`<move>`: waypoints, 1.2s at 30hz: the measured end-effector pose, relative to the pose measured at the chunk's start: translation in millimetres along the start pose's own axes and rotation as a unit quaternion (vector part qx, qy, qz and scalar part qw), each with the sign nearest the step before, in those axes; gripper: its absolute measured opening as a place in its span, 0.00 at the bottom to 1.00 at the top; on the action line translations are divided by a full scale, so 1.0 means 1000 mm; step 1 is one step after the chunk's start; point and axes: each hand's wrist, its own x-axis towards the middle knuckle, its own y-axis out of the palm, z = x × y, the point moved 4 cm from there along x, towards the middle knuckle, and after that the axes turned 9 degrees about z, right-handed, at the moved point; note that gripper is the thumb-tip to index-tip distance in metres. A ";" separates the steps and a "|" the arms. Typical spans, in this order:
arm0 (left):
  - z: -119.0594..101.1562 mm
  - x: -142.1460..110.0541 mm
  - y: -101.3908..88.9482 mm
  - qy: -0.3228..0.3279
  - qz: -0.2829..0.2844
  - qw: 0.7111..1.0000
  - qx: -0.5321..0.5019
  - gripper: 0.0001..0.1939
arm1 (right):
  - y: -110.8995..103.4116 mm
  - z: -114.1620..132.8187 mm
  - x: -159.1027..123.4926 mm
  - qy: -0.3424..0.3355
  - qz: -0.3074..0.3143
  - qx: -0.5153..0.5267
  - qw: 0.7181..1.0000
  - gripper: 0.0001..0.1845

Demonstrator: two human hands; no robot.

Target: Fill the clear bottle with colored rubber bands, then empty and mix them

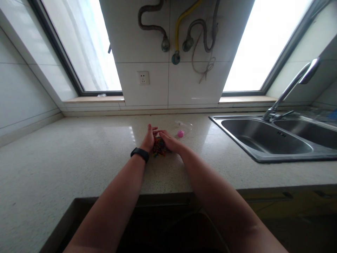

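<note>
Both my hands meet over a small heap of colourful pieces (159, 147) on the speckled countertop (79, 154). My left hand (149, 138), with a black band on its wrist, stands on edge at the heap's left side, fingers stretched forward and together. My right hand (168, 140) cups the heap from the right, its fingers curved over the top. The fingertips of the two hands touch beyond the heap. Most of the heap is hidden between my palms. A small pink ball (180, 133) lies just right of my right hand.
A clear plastic wrapper (184, 124) lies behind the pink ball. A steel double sink (265, 140) with a tall tap (289, 88) fills the right side. A socket (143, 77) and hoses (179, 31) sit on the tiled wall between two windows.
</note>
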 end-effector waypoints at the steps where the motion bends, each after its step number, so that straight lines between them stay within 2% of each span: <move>1: 0.000 -0.001 -0.003 -0.004 -0.001 1.000 0.019 0.45 | -0.003 -0.002 -0.001 0.007 -0.004 0.000 1.000 0.25; 4: -0.001 -0.003 -0.013 0.002 0.004 0.993 0.120 0.47 | -0.012 -0.005 -0.005 0.019 0.002 -0.021 1.000 0.31; 7: -0.005 -0.007 -0.019 0.035 0.055 0.965 0.254 0.47 | -0.017 -0.006 -0.011 0.037 0.045 -0.055 0.997 0.39; 10: -0.008 -0.015 -0.029 0.047 0.136 0.913 0.383 0.48 | -0.022 -0.005 -0.019 0.066 0.098 -0.101 0.988 0.51; 13: -0.009 -0.024 -0.048 0.010 0.201 0.849 0.488 0.64 | -0.027 -0.006 -0.028 0.096 0.163 -0.179 0.966 0.67; 15: -0.006 -0.029 -0.060 -0.034 0.242 0.801 0.546 0.70 | -0.030 -0.009 -0.034 0.112 0.199 -0.230 0.946 0.75; 17: -0.004 -0.033 -0.066 -0.058 0.273 0.765 0.581 0.72 | -0.034 -0.013 -0.038 0.126 0.215 -0.269 0.930 0.80; 19: -0.002 -0.036 -0.065 -0.068 0.279 0.742 0.606 0.71 | -0.036 -0.017 -0.041 0.146 0.219 -0.299 0.917 0.82; 22: -0.001 -0.038 -0.058 -0.081 0.249 0.725 0.637 0.70 | -0.034 -0.019 -0.044 0.172 0.226 -0.334 0.899 0.81; 27: 0.001 -0.039 -0.046 -0.076 0.209 0.713 0.665 0.69 | -0.025 -0.011 -0.045 0.199 0.219 -0.370 0.881 0.79; 36: 0.006 -0.029 -0.033 -0.031 0.232 0.717 0.657 0.67 | -0.018 -0.013 -0.039 0.154 0.212 -0.387 0.884 0.73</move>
